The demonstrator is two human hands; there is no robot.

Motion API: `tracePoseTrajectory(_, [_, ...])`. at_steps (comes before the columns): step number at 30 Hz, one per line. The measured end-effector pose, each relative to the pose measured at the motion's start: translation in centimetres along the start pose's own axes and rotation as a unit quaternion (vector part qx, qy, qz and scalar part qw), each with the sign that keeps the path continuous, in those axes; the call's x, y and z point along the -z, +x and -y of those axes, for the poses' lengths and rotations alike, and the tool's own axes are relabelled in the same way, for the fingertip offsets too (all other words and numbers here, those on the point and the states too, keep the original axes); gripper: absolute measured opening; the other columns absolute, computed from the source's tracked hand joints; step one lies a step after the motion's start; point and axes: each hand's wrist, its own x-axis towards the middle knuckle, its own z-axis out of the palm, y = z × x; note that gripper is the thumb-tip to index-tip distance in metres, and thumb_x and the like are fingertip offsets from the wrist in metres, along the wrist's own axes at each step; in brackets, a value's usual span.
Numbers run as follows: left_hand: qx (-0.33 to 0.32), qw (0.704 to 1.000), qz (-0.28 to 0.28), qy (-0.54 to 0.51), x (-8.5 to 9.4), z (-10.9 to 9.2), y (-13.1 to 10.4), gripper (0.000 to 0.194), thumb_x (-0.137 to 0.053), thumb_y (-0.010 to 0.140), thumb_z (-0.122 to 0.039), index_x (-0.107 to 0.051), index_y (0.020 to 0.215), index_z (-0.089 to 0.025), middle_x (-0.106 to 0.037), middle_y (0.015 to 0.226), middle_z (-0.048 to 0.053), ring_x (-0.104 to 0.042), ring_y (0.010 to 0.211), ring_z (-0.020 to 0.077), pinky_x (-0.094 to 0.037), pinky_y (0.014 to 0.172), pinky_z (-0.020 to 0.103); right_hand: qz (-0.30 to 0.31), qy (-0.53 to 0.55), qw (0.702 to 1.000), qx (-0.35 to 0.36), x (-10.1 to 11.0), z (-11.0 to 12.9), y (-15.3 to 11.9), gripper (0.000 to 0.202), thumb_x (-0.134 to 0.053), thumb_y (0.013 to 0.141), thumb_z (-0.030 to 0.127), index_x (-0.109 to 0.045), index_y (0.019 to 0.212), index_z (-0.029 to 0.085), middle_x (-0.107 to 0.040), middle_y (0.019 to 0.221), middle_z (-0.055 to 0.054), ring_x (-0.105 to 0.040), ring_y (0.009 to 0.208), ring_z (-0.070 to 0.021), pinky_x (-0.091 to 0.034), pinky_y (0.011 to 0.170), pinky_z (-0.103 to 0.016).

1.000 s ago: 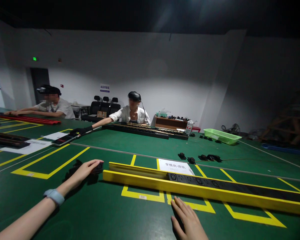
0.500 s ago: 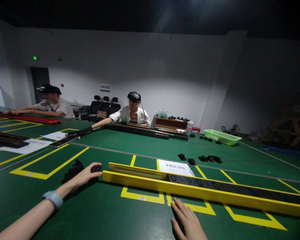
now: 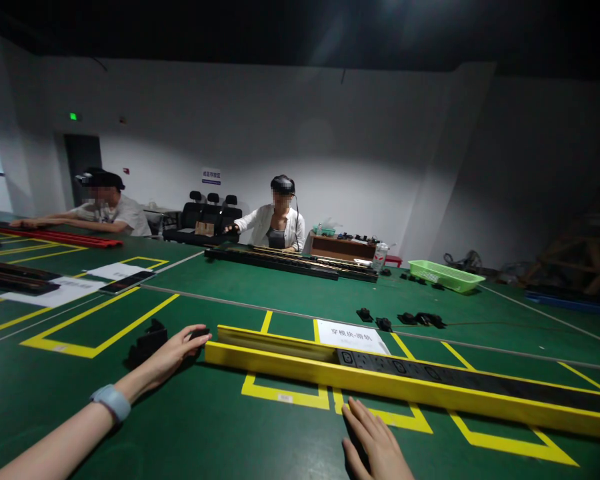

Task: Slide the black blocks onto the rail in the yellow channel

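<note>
Black sockets inside yellow rail

Two hands, one yellow rail, two co-workers, one green basket.

- Left arm stretched far forward across the green surface, forearm bare, a pale blue wristband at the wrist.
- Left hand palm down, fingers extended and slightly curled at the tips, thumb tucked beneath.
- Right hand flat near the bottom edge, fingers together, pointing up and left.
</note>
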Motion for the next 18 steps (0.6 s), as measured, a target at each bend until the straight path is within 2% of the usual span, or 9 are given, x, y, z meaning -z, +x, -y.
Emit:
tracePoseTrajectory(7, [-0.009,1.000,0.017,-0.016,0.02,0.36,-0.07,0.069,-0.067,0.069,-0.054,-0.047,0.126,-0.019,-0.057,0.126,0.013,-0.055,0.114,0.0237,-0.046,0.084,0.028,0.007,-0.006,1.000,0.002,-0.10,-0.16,0.03,0.049,-0.039,0.090,0.042,-0.051,0.131,0.017,-0.043,0.139,-0.010,-0.041,0.128,-0.0302,-0.038,0.104,-0.050])
tracePoseTrajectory(12, [-0.007,0.999,0.019,-0.027,0.07,0.43,-0.02,0.069,-0.068,0.069,-0.052,-0.046,0.125,-0.019,-0.056,0.127,0.014,-0.054,0.116,0.0242,-0.045,0.088,0.030,-0.016,0.009,1.000,0.005,-0.26,-0.26,-0.01,0.047,-0.043,0.089,0.041,-0.053,0.130,0.020,-0.044,0.138,-0.009,-0.042,0.127,-0.0300,-0.039,0.104,-0.050])
tracePoseTrajectory(18, [-0.017,0.999,0.017,-0.029,0.13,0.63,0.19,0.068,-0.067,0.068,-0.053,-0.047,0.124,-0.019,-0.056,0.128,0.014,-0.053,0.118,0.0245,-0.045,0.090,0.030,-0.012,0.009,1.000,0.002,-0.49,-0.47,0.17,0.046,-0.044,0.088,0.042,-0.053,0.130,0.023,-0.045,0.137,-0.007,-0.043,0.126,-0.0299,-0.039,0.103,-0.048])
